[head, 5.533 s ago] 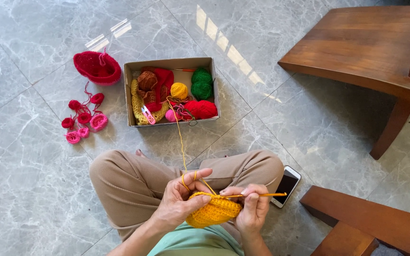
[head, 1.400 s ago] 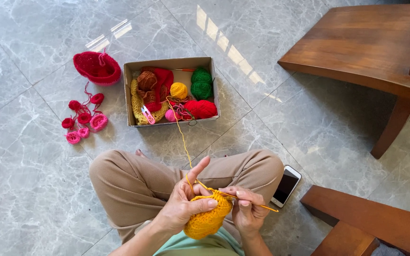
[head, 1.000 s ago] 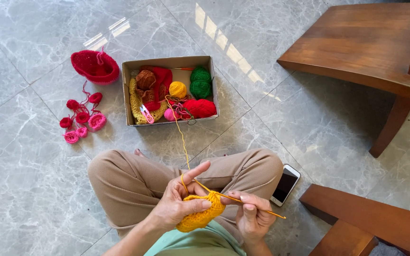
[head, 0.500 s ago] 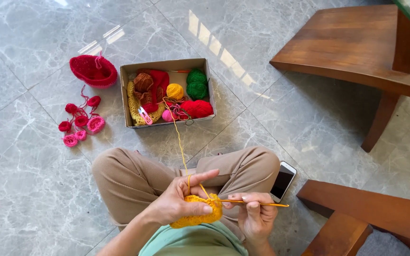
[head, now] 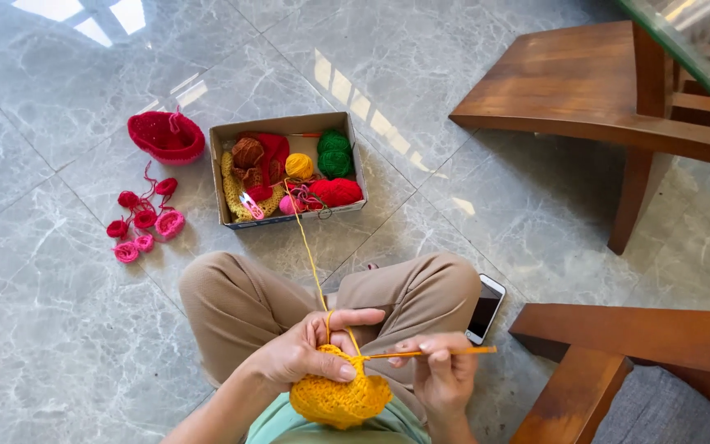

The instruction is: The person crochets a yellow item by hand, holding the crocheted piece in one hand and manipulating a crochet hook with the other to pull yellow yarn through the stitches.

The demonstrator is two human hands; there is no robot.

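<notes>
I sit cross-legged on a grey marble floor. My left hand (head: 310,349) grips a yellow crocheted piece (head: 340,399) over my lap, thumb pressed on its top edge, with the yellow strand looped over the forefinger. My right hand (head: 439,370) pinches an orange crochet hook (head: 433,353), whose tip sits at the piece's upper edge. The yellow yarn strand (head: 307,251) runs from my fingers up to a cardboard box (head: 285,129) ahead of my knees. The box holds yellow, green, red, pink and brown yarn balls and small scissors.
A red crocheted bowl (head: 166,136) and several small pink and red crocheted bits (head: 143,220) lie left of the box. A smartphone (head: 485,308) lies by my right knee. Wooden furniture (head: 585,90) stands at the right, with another wooden frame (head: 618,337) near my right hand.
The view has tilted and shifted slightly. My hands have kept working the yellow piece, turning it lower in my lap, and the hook now points level to the right.
</notes>
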